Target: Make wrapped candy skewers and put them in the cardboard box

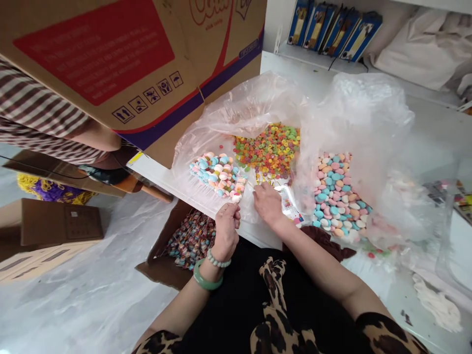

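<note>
My left hand, with a green bangle and a beaded bracelet at the wrist, is closed in a pinch at the table's front edge. From its fingertips rises a short stack of pastel candy-like pieces. My right hand is closed just to the right; whatever its fingertips hold is too small to make out. Thin yellow strips lie just beyond it. Past my left hand is a pile of pink, blue and white oval pieces. Small multicoloured rings are heaped behind, on clear plastic.
More pastel pieces lie in plastic at right. A tall carton stands at left, a person in a striped sleeve behind it. Below the table edge, an open box holds many small colourful items. Blue boxes line a shelf.
</note>
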Demonstrator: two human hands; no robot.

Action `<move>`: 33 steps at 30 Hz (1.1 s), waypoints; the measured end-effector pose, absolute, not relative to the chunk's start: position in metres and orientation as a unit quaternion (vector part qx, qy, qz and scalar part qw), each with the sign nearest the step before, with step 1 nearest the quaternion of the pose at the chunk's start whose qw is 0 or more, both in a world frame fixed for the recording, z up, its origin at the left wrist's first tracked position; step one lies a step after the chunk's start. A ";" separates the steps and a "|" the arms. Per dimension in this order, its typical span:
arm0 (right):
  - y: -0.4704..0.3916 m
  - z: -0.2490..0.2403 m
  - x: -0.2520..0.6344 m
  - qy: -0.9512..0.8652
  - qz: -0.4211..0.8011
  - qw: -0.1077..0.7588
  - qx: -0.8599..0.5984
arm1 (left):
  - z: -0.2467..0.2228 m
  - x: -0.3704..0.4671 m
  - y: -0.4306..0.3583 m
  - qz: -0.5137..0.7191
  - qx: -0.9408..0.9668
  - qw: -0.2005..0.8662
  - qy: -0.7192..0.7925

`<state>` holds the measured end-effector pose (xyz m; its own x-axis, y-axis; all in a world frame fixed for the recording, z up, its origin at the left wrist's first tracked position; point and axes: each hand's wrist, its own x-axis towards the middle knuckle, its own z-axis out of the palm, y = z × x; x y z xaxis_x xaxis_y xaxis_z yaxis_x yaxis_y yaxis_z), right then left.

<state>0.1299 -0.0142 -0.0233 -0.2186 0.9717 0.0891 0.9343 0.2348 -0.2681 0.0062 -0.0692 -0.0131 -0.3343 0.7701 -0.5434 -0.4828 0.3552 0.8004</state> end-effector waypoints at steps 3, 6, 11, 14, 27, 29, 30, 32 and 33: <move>0.006 -0.038 0.111 -0.773 0.071 0.045 -0.628 | -0.011 0.002 -0.076 0.542 0.109 0.569 0.609; 0.013 -0.047 0.107 -0.759 0.082 0.023 -0.646 | -0.013 -0.004 -0.084 0.532 0.115 0.580 0.606; -0.008 -0.036 0.126 -0.779 0.066 0.145 -0.607 | -0.018 -0.007 -0.084 0.536 0.116 0.593 0.589; -0.032 -0.017 0.134 -0.793 0.086 0.234 -0.556 | -0.018 -0.002 -0.077 0.527 0.127 0.604 0.584; -0.054 -0.015 0.140 -0.810 0.169 0.253 -0.501 | -0.022 0.019 -0.071 0.520 0.171 0.655 0.521; -0.056 -0.016 0.143 -0.768 0.268 0.300 -0.499 | -0.022 0.020 -0.070 0.525 0.165 0.652 0.522; -0.056 -0.016 0.144 -0.740 0.306 0.319 -0.507 | -0.023 0.021 -0.070 0.525 0.164 0.651 0.523; -0.058 -0.017 0.145 -0.690 0.347 0.343 -0.534 | -0.023 0.024 -0.070 0.523 0.171 0.648 0.527; -0.058 -0.017 0.145 -0.673 0.355 0.350 -0.546 | -0.023 0.026 -0.070 0.524 0.179 0.643 0.529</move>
<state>0.1453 -0.0581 -0.0173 -0.1586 0.9839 0.0826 0.4873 0.1507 -0.8601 0.0263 -0.0698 -0.0233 -0.1088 0.8629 -0.4935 -0.4847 0.3873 0.7843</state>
